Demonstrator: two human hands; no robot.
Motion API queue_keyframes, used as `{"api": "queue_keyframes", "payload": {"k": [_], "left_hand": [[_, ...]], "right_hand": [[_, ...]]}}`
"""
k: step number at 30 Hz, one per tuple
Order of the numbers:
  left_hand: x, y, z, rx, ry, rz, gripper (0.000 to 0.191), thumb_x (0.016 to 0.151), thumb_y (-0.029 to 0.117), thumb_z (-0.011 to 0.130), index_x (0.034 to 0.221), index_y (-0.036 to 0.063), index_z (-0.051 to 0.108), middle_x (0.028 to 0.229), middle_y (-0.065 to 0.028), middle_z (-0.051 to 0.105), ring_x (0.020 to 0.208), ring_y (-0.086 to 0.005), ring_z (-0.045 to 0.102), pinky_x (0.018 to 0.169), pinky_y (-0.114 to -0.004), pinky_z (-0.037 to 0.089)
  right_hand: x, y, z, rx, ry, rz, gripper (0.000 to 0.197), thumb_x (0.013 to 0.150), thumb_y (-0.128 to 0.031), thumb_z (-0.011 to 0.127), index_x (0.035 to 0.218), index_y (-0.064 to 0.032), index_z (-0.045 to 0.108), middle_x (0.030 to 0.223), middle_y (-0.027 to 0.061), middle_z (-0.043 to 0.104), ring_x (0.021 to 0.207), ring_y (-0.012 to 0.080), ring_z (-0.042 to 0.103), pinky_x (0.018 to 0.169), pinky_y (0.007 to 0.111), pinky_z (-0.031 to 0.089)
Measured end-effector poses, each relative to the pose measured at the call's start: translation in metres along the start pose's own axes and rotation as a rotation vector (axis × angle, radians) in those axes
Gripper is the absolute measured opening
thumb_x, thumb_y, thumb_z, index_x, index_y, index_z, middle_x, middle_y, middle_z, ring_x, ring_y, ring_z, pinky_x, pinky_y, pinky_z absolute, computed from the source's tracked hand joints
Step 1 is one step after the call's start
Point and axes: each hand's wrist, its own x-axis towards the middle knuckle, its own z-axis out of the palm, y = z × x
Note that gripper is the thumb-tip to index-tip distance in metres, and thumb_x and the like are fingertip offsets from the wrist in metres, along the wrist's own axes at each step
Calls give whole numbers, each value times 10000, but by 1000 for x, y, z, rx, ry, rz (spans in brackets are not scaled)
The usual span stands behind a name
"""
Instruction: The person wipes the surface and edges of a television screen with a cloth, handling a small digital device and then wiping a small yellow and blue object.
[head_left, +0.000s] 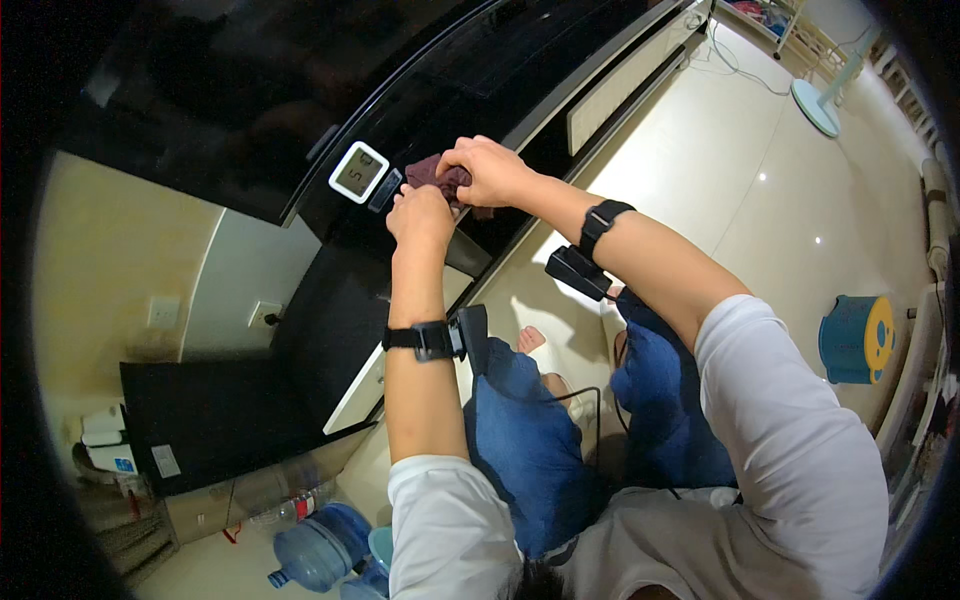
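Note:
A dark maroon cloth lies bunched on the glossy black top of a low cabinet, near its front edge. My right hand grips the cloth from above with curled fingers. At the cloth's lower left side is my left hand, its fingertips at the fabric; whether they pinch it is hard to tell. Just left of the cloth stands a white digital clock with a grey display, and a small dark rectangular object lies between the two.
A large black television screen rises behind the cabinet top. Light drawer fronts line the cabinet's front. Large blue water bottles lie on the floor at lower left. A blue and yellow stool and a fan's round base are at right.

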Motion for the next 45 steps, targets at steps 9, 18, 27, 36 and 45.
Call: {"api": "queue_keyframes", "payload": {"k": [9,18,27,36,45], "left_hand": [[-16,55,-6,68,135,198,433,795,466,745,833,37,697,819,-145,718,791,-310,717,684,-391,565],[-12,81,4,253,46,113,514,830,481,683,1003,-3,665,935,-212,720,941,-303,723,723,-339,598],[55,103,158,-573,-222,299,467,903,294,667,1242,-23,609,1195,-251,638,1075,-358,652,908,-418,528],[63,56,358,-709,15,78,856,805,55,671,1523,5,207,1539,-268,278,1397,-424,327,1158,-467,291],[46,98,340,-581,39,333,783,789,103,655,1489,-6,319,1563,-280,224,1400,-432,303,1158,-482,252]], "right_hand": [[-71,93,-5,810,-691,273,352,788,-107,687,1135,-50,671,1005,58,671,917,165,613,835,319,497],[-88,218,76,615,-362,490,366,713,-277,752,991,-44,699,958,130,719,876,241,679,773,381,543],[-35,300,171,-136,46,289,624,811,-222,695,1402,-178,499,1437,237,433,1293,440,437,1080,464,395],[-67,234,253,-89,-108,-114,352,866,-127,584,1209,-114,659,1368,143,547,1329,319,454,1123,439,367],[-104,287,183,-316,-13,-125,457,768,-112,638,1223,-153,629,1408,131,492,1295,327,464,1073,442,412]]}}
